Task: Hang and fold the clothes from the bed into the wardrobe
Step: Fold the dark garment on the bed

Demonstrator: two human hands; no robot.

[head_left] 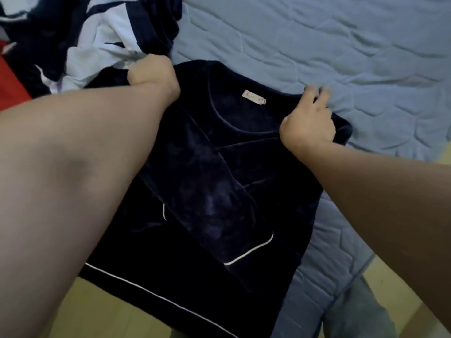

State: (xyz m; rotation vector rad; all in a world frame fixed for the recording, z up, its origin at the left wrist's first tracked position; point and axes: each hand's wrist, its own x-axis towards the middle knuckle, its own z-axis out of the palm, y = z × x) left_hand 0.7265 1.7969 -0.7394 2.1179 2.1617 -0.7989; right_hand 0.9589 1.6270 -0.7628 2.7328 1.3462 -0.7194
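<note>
I am counting one navy top (200, 191) lying on one bed (341, 45). I am logging two hands, one left hand (151, 74) and one right hand (308, 123), each gripping one shoulder of the top. I am reading one label (253, 97) inside the neckline. I am tallying three white piping lines (249, 252) on the top: one long, one medium, one short. I am registering one heap of navy-and-white clothes (80, 40), garment count indeterminate, and one red item (9, 81) at the left edge.
</note>
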